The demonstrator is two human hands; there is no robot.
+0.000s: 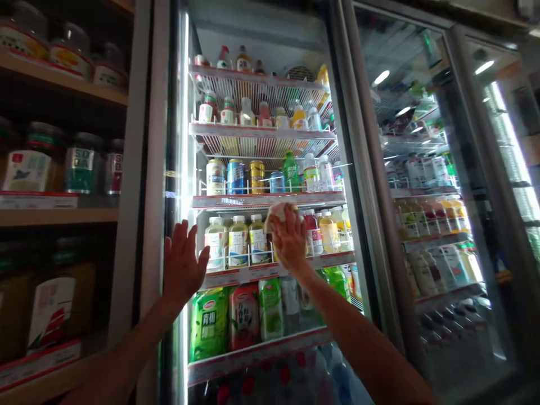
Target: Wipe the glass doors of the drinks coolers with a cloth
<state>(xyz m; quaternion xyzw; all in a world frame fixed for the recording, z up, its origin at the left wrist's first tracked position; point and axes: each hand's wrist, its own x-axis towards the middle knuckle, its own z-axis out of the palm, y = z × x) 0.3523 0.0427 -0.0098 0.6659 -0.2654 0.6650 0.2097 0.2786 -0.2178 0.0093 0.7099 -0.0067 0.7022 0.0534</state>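
Observation:
My right hand (291, 236) presses a pale cloth (273, 216) flat in front of the lit drinks cooler, level with the row of bottles; whether glass lies under it is hard to see. The cloth shows above and left of my fingers. My left hand (182, 261) is raised with its fingers spread, by the left edge of the cooler door (158, 140), holding nothing. Between the two hands stand bottles with yellow-green contents (238, 242). Behind my right hand part of the bottle row is hidden.
Cans (236, 177) and small bottles (228, 111) fill the upper shelves, with green and red drink packs (210, 324) lower down. At left is a wooden shelf (59, 216) with jars. To the right are further glass cooler doors (422, 169), framed in metal (375, 185).

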